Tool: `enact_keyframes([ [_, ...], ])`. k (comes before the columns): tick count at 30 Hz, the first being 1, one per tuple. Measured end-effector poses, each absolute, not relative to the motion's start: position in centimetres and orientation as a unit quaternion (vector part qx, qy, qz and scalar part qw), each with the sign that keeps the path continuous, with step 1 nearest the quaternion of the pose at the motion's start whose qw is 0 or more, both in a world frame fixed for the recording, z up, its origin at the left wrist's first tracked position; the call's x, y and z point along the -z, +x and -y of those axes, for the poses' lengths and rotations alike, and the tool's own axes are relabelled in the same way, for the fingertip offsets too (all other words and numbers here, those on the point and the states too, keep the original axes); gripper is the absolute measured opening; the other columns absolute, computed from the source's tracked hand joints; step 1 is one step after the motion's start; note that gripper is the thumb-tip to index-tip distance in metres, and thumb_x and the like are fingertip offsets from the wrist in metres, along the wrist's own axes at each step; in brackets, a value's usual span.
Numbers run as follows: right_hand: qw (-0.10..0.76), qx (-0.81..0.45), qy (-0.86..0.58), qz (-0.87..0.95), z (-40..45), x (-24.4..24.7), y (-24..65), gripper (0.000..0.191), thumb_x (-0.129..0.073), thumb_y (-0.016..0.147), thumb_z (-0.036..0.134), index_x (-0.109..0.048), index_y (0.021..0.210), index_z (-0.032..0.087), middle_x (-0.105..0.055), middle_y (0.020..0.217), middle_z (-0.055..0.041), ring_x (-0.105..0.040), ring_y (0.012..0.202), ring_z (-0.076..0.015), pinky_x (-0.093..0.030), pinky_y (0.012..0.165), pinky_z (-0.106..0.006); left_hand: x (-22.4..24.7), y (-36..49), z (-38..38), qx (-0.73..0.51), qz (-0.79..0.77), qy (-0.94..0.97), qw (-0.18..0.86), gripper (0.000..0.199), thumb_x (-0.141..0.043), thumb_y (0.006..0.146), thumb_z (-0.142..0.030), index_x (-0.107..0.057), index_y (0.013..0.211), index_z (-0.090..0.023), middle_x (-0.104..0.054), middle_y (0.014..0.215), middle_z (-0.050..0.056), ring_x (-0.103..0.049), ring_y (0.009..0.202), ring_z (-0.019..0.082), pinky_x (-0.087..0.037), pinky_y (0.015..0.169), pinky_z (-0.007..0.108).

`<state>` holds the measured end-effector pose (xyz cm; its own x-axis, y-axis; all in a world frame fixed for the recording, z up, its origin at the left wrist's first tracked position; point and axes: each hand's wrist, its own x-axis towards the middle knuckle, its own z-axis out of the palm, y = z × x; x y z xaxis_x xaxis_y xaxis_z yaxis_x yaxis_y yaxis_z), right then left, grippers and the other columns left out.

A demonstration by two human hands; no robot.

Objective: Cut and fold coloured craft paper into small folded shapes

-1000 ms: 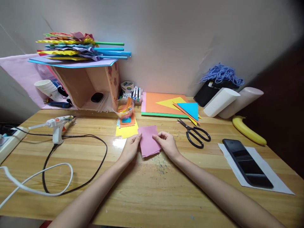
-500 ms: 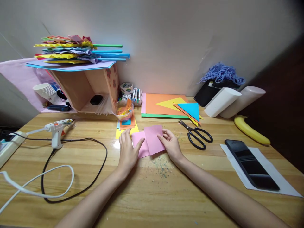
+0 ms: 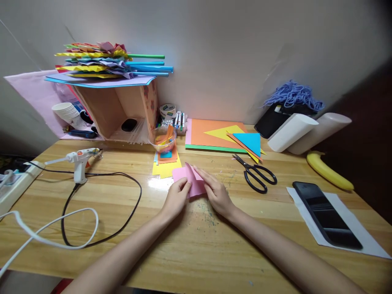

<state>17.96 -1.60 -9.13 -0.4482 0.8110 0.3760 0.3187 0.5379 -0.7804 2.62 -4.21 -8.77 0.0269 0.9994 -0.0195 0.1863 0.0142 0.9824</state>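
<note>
Two pink pieces of paper lie overlapped between my hands at the middle of the table. The upper pink paper is bent up, its right side curling over toward the left. My left hand pinches the front left edge of that paper with thumb and fingers. My right hand is on its right side, fingers pressed together along the raised flap. Part of the lower pink paper shows at the left, behind my left thumb. Just beyond are yellow paper pieces under a clear bowl of paper strips.
Black-handled scissors lie right of my hands. A phone rests on white paper, near a banana. At left are a glue gun and looped cables. Coloured sheets and an open box stand along the wall.
My left hand has closed onto the pink paper, where its fingers were spread before. The upper paper, flat earlier, is now bent up by my right hand. The view has shifted slightly.
</note>
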Motion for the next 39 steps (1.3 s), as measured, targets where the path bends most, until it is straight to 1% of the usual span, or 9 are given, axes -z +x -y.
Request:
enact_keyframes([
  [4,0.341,-0.267,-0.342,0.834,1.6,8.87,17.83,0.056,-0.03,0.086,0.007,-0.03,0.135,0.034,-0.033,0.14,0.0014,-0.034,0.127,-0.0174,-0.028,0.104,-0.042,8.6,2.43,3.94,-0.45,-0.539,0.518,0.488,0.026,-0.043,0.078,-0.037,-0.042,0.062,-0.017,-0.038,0.061,-0.003,-0.035,0.06,0.011,-0.031,0.057,0.021],
  [8,0.324,-0.25,-0.34,0.847,1.6,9.03,17.75,0.057,-0.03,0.086,0.007,-0.026,0.137,0.032,-0.03,0.142,0.0003,-0.031,0.128,-0.0173,-0.028,0.104,-0.041,8.52,2.41,3.89,-0.45,-0.533,0.489,0.524,0.024,-0.043,0.077,-0.036,-0.047,0.065,-0.016,-0.04,0.061,-0.002,-0.035,0.06,0.011,-0.032,0.057,0.021],
  [21,0.302,-0.238,-0.343,0.857,1.74,9.31,17.8,0.056,-0.029,0.087,0.008,-0.024,0.138,0.031,-0.025,0.144,0.0002,-0.028,0.13,-0.0169,-0.027,0.104,-0.04,8.4,2.57,4.13,-0.463,-0.525,0.435,0.567,0.023,-0.047,0.075,-0.034,-0.051,0.064,-0.015,-0.044,0.061,-0.003,-0.039,0.06,0.01,-0.033,0.059,0.021],
  [25,0.293,-0.241,-0.348,0.857,1.82,9.39,17.83,0.058,-0.029,0.084,0.006,-0.025,0.138,0.029,-0.024,0.145,0.0002,-0.028,0.13,-0.0164,-0.026,0.105,-0.04,8.11,2.63,4.19,-0.498,-0.496,0.423,0.573,0.025,-0.046,0.078,-0.036,-0.054,0.068,-0.014,-0.049,0.067,-0.001,-0.042,0.066,0.012,-0.036,0.066,0.022],
  [30,0.303,-0.264,-0.337,0.851,1.98,9.29,17.84,0.063,-0.031,0.077,0.003,-0.031,0.135,0.027,-0.028,0.143,-0.0006,-0.028,0.13,-0.0181,-0.023,0.106,-0.042,8.07,2.53,4.24,-0.477,-0.505,0.461,0.552,0.03,-0.053,0.075,-0.042,-0.052,0.065,-0.014,-0.042,0.061,-0.003,-0.036,0.058,0.01,-0.031,0.057,0.02],
  [32,0.335,-0.302,-0.329,0.83,1.94,9.15,17.9,0.059,-0.031,0.078,0.005,-0.035,0.133,0.026,-0.035,0.139,-0.0024,-0.032,0.127,-0.0189,-0.025,0.105,-0.041,8.19,2.41,4.18,-0.475,-0.517,0.475,0.531,0.031,-0.053,0.076,-0.042,-0.051,0.063,-0.014,-0.039,0.059,-0.003,-0.034,0.057,0.009,-0.029,0.055,0.02],
  [35,0.399,-0.398,-0.356,0.746,1.62,9.07,17.96,0.042,-0.033,0.085,0.016,-0.044,0.125,0.022,-0.051,0.124,-0.0067,-0.048,0.111,-0.0191,-0.039,0.093,-0.036,8.33,2.22,4.06,-0.473,-0.522,0.47,0.532,0.03,-0.051,0.077,-0.042,-0.051,0.065,-0.014,-0.041,0.06,-0.003,-0.034,0.057,0.009,-0.029,0.055,0.02],
  [37,0.405,-0.46,-0.379,0.693,1.31,9.21,17.93,0.029,-0.037,0.088,0.026,-0.053,0.111,0.02,-0.059,0.105,-0.0063,-0.056,0.093,-0.0175,-0.045,0.08,-0.03,8.36,2.12,4.01,-0.461,-0.521,0.469,0.544,0.031,-0.05,0.076,-0.043,-0.052,0.068,-0.013,-0.042,0.061,-0.003,-0.035,0.058,0.01,-0.029,0.055,0.021],
  [39,0.385,-0.501,-0.385,0.673,1.05,9.45,17.86,0.022,-0.045,0.085,0.033,-0.058,0.094,0.018,-0.061,0.086,-0.0033,-0.056,0.079,-0.0156,-0.045,0.07,-0.026,8.34,2.07,4.01,-0.45,-0.519,0.48,0.545,0.031,-0.05,0.076,-0.043,-0.052,0.067,-0.013,-0.042,0.061,-0.003,-0.036,0.057,0.01,-0.029,0.055,0.021],
])
